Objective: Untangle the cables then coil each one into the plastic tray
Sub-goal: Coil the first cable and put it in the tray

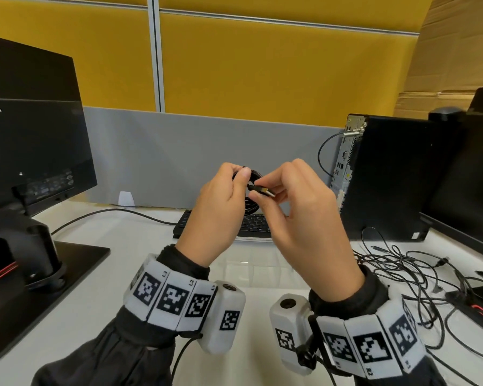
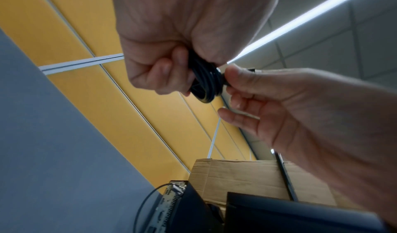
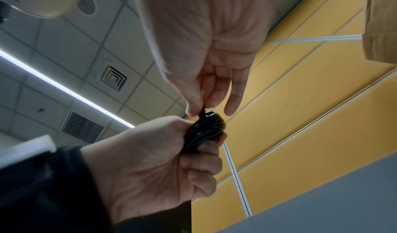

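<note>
My left hand (image 1: 234, 176) grips a small coil of black cable (image 1: 252, 206) held up above the desk. My right hand (image 1: 260, 190) pinches that cable's USB plug (image 1: 267, 191) between thumb and forefinger, right beside the coil. In the left wrist view the coil (image 2: 206, 83) sits inside the curled left fingers (image 2: 169, 73), with the right hand (image 2: 233, 78) against it. The right wrist view shows the right fingertips (image 3: 196, 108) at the top of the coil (image 3: 204, 131). A tangle of thin black cables (image 1: 407, 277) lies on the desk to the right. A faint clear tray rim (image 1: 234, 264) shows below my hands.
A black keyboard (image 1: 255, 224) lies behind my hands. A black PC tower (image 1: 388, 176) stands at the right, with a monitor (image 1: 474, 176) beyond it. Another monitor (image 1: 34, 140) and its flat base (image 1: 73, 260) fill the left side. A grey partition closes the back.
</note>
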Tool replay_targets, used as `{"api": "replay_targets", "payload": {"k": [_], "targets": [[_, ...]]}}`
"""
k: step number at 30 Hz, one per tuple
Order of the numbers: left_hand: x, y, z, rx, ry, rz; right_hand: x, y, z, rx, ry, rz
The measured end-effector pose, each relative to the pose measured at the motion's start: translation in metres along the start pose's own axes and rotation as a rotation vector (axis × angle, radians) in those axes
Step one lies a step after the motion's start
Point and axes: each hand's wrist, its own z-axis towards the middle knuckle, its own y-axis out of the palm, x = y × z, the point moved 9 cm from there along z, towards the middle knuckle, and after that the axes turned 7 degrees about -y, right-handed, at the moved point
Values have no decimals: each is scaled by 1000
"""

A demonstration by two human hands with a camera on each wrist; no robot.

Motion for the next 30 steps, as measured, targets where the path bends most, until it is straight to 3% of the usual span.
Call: {"api": "replay_targets", "payload": {"k": [8, 12, 14, 19, 24, 30], "targets": [[3, -1, -3, 115, 90, 217, 13, 26, -10, -290, 205, 11], [7, 11, -7, 91, 139, 239, 16, 38, -19, -531, 189, -255], [9, 16, -9, 62, 157, 217, 18, 36, -22, -574, 189, -340], [6, 15, -8, 36, 142, 102, 22, 38, -19, -523, 207, -229], [-3, 0, -1, 102, 83, 64, 19, 41, -13, -332, 163, -104], [-16, 1, 3, 88, -29, -51, 8, 28, -9, -179, 50, -190]]}}
